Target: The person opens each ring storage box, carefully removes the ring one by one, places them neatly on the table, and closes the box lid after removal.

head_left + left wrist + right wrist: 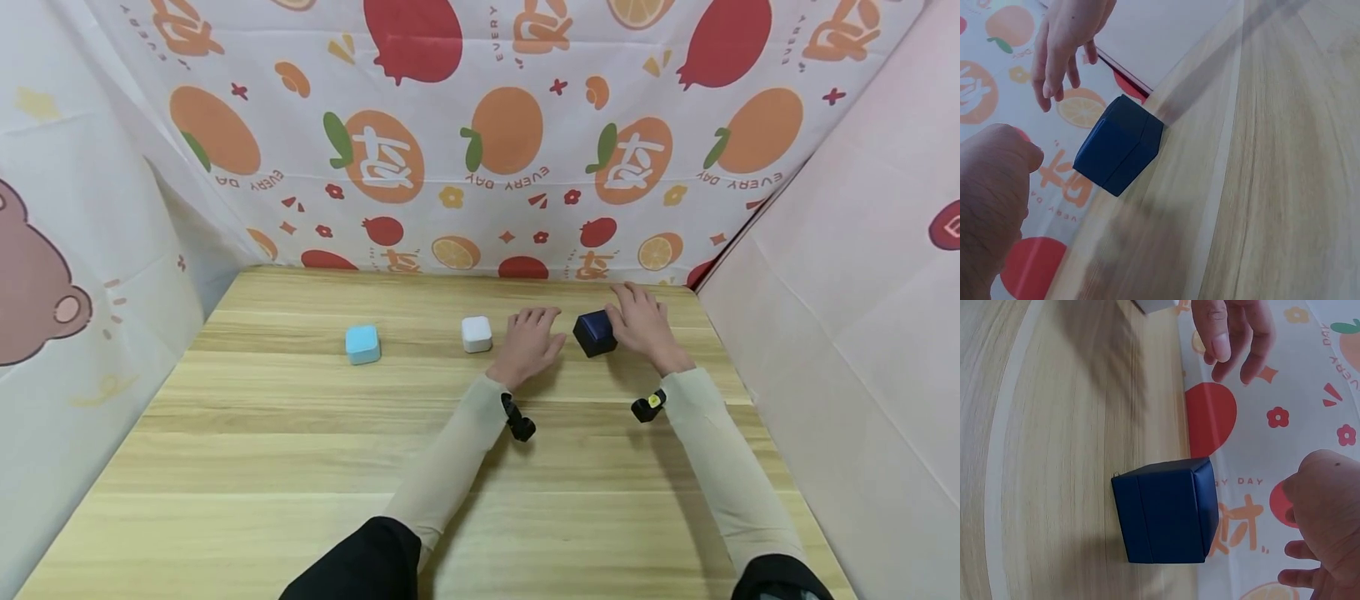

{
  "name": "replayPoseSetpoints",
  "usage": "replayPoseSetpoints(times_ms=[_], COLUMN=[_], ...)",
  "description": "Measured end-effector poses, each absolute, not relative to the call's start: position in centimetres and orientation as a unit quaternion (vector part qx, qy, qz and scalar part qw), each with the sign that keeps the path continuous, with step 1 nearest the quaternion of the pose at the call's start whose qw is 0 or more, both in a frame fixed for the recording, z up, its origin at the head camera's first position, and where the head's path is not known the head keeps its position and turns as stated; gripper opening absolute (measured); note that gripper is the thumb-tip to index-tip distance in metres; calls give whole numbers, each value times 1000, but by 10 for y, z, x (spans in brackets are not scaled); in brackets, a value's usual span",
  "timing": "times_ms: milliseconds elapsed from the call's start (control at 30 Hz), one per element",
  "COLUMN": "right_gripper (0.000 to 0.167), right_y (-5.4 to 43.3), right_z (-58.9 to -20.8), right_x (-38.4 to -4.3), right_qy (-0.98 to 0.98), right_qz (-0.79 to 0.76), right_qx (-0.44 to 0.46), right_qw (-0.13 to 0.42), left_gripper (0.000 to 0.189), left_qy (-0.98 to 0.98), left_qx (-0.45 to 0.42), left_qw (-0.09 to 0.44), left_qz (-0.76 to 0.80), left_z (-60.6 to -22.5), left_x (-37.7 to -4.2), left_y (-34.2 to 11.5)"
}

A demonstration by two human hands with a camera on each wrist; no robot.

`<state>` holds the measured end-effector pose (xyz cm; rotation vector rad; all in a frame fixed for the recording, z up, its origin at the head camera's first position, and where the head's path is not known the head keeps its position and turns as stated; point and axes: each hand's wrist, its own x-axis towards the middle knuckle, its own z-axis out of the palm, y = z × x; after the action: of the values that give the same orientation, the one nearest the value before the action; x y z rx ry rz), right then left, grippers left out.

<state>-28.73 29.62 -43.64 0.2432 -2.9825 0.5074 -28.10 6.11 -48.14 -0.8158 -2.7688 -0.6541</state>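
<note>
A small dark blue box (595, 333) with a lid seam around its side sits on the wooden table, between the two hands. The left hand (528, 343) hovers to the left of this box, fingers loosely extended and holding nothing. On the other side, the right hand (640, 323) is close to the box, its thumb right at the box's edge in the head view. A gap shows between the right hand (1072, 47) and the box (1120, 147) in the left wrist view. A white box (476, 334) stands just left of the left hand.
Farther left on the wooden table (300, 458) stands a light blue box (363, 345). A fruit-printed cloth (427, 108) hangs along the table's back edge, with pale cloths at the left and right sides.
</note>
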Motion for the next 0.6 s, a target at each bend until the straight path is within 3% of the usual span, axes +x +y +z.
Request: replayPoseSetpoints(times_ms=[600], right_gripper=[51], right_y=[305], right_z=[-441], right_x=[-284], right_qy=[-982], right_qz=[156], right_qx=[96], right_qw=[44], left_gripper=[50], left_qy=[-934], left_qx=[-293], left_qw=[82], left_qz=[-189], left_z=[-493], left_x=[-280], left_y=[83])
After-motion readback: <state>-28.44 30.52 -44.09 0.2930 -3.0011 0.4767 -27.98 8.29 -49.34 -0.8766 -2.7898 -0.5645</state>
